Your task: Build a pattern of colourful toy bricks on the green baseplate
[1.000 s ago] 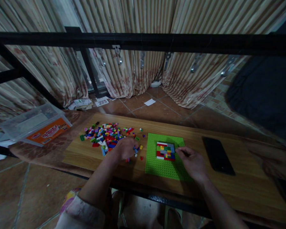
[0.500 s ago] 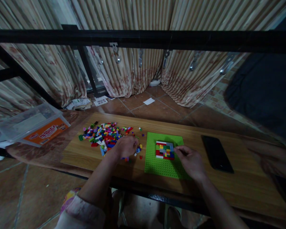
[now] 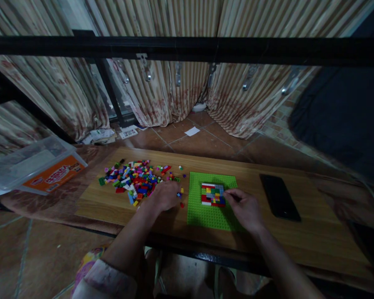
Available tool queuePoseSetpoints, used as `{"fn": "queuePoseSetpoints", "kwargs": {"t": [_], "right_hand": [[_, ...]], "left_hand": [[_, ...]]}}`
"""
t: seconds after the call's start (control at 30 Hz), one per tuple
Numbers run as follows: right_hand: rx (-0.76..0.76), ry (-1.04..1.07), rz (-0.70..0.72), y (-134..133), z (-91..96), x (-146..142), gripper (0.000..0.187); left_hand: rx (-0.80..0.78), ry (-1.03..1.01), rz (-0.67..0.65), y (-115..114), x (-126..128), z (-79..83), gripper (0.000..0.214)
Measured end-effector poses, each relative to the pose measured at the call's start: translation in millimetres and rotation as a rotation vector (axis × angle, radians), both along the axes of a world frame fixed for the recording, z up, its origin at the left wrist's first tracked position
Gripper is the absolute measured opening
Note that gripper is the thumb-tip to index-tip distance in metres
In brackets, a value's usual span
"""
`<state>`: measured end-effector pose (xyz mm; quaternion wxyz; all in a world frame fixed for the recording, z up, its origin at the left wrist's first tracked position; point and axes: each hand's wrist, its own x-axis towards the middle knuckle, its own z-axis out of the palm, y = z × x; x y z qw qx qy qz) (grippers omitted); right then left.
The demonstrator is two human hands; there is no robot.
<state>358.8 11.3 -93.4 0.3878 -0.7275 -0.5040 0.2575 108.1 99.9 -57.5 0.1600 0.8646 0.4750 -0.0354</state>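
My left hand is at the right edge of a pile of loose toy bricks, its fingers curled down and partly hidden; I cannot make out anything in them. On the green baseplate sits a low, roughly square build of coloured bricks, with red and white rows at its left and grey at the back right corner. My right hand is over the baseplate's right side, thumb and forefinger pinched together beside the build's right edge. Whatever that pinch may hold is too small to see.
A black phone lies on the wooden tabletop to the right. At the left stands a clear plastic box with an orange label. A black metal bar crosses in front of striped curtains.
The whole view has shifted slightly left. My left hand has dipped a little nearer to me among the loose bricks, its fingers now lower. My right hand keeps its pinch by the build.
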Motion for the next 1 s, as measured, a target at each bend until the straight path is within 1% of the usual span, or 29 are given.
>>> {"fn": "queuePoseSetpoints", "kwargs": {"t": [0.13,0.2,0.27,0.33,0.43,0.53,0.67,0.77,0.87,0.93,1.0], "right_hand": [[0.029,0.075,0.024,0,-2.8,-5,0.028],[0.058,0.181,0.083,-1,-1.6,-14,0.027],[0.074,0.321,0.171,-3,1.5,-25,0.026],[0.106,0.444,0.228,-5,5.1,-36,0.023],[0.16,0.573,0.257,-7,8.4,-47,0.02],[0.16,0.64,0.209,-9,9.0,-47,0.017],[0.164,0.653,0.157,-12,10.8,-44,0.016],[0.184,0.633,0.159,-13,14.2,-43,0.015],[0.206,0.609,0.156,-12,17.9,-37,0.016],[0.218,0.586,0.117,-9,19.6,-26,0.016],[0.226,0.548,0.038,-5,20.0,-10,0.017]], "left_hand": [[-0.01,-0.117,-0.04,4,1,1.9,0.01],[-0.039,-0.263,-0.075,2,5,3.2,0.008],[-0.089,-0.468,-0.1,-1,14,3.1,0.006],[-0.135,-0.642,-0.117,-8,24,1.4,0.007],[-0.185,-0.777,-0.154,-18,39,-2.6,0.007],[-0.198,-0.83,-0.159,-25,48,-6.0,0.005],[-0.222,-0.923,-0.118,-29,53,-9.6,0.005],[-0.344,-1.038,-0.084,-32,57,-10.7,0.01],[-0.471,-1.128,-0.022,-33,60,-9.2,0.016],[-0.499,-1.114,0.0,-30,58,-7.2,0.018],[-0.464,-1.008,-0.024,-24,51,-5.6,0.015]]}}
